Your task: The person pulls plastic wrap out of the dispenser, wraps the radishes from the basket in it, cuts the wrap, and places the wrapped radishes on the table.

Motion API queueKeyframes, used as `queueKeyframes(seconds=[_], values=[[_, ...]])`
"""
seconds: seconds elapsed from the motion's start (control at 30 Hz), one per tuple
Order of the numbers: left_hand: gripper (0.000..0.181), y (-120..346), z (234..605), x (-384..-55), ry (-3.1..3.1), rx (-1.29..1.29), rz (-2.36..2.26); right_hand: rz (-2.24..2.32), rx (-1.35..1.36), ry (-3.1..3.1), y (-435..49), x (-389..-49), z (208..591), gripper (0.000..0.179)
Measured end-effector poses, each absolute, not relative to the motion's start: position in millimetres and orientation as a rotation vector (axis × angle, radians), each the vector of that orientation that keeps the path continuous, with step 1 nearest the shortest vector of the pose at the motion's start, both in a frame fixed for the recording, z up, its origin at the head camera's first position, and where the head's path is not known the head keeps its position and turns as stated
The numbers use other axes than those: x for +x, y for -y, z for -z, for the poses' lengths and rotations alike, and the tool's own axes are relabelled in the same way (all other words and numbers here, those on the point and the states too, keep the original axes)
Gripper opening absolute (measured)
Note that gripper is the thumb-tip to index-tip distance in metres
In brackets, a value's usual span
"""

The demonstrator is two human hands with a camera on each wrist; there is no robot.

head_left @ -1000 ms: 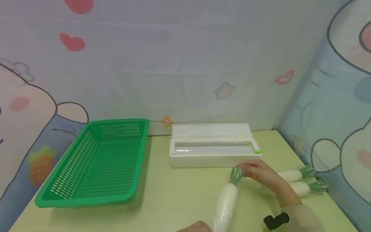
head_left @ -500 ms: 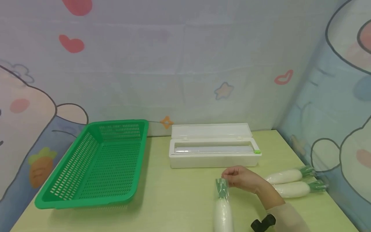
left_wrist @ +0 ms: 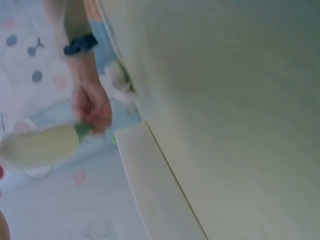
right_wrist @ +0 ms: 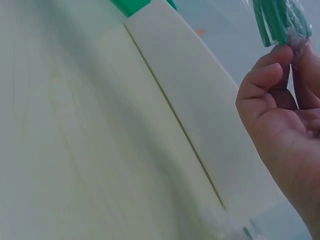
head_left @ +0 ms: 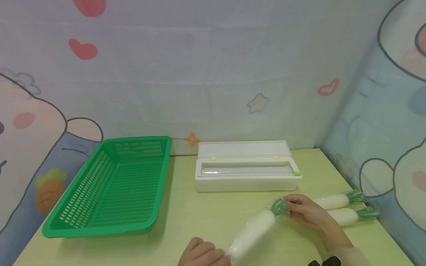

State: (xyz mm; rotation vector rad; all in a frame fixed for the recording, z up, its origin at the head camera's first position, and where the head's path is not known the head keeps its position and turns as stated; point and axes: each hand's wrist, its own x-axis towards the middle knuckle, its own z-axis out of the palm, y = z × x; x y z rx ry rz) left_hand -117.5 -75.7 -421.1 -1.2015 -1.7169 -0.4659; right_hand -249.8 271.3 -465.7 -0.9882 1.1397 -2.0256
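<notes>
A white radish (head_left: 254,232) with cut green stalks, wrapped in clear cling film, lies slanted between my two hands in the head view. My right hand (head_left: 307,212) pinches the twisted film end just past the green stalks; the right wrist view shows thumb and fingertips meeting on the film (right_wrist: 297,47). At the lower end, my left hand (head_left: 204,254) has curled fingers and holds the wrapped tip. In the left wrist view the radish (left_wrist: 42,146) appears raised above the table, with only a sliver of the left fingers at the edge.
A white cling film dispenser (head_left: 247,183) with raised lid and a green slider stands at the back. The green plastic basket (head_left: 100,232) is on the left. Two more wrapped radishes (head_left: 344,217) lie at right, partly behind my right hand. A printed cloth wall (head_left: 213,74) borders the table.
The radish swung to near upright in view, then tilted back to the right at its green end. My right hand went left, then right again. My left hand has come back into the head view.
</notes>
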Motion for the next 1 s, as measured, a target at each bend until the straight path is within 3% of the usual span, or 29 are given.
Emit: queueKeyframes(seconds=[0.1, 0.2, 0.47, 0.57, 0.73, 1.0], values=[[0.028, 81, 427, -134, 1.726, -1.079, 0.671, 2.02, -0.964, -1.205, -280, -245, 466, 0.04], [0.014, 90, 439, -147, 1.906, -0.969, 0.915, 1.992, -0.871, -1.407, -283, -240, 466, 0.039], [0.009, 107, 448, -176, 2.628, -0.444, 1.472, 1.805, -0.587, -1.944, -272, -228, 462, 0.014], [0.017, 109, 449, -188, 2.689, -0.402, 1.553, 1.764, -0.53, -2.044, -266, -228, 463, 0.024], [0.011, 112, 453, -198, 2.752, -0.37, 1.576, 1.685, -0.466, -2.121, -256, -227, 467, 0.038], [0.005, 112, 449, -201, 2.86, -0.258, 1.528, 1.683, -0.442, -2.108, -250, -227, 470, 0.035]])
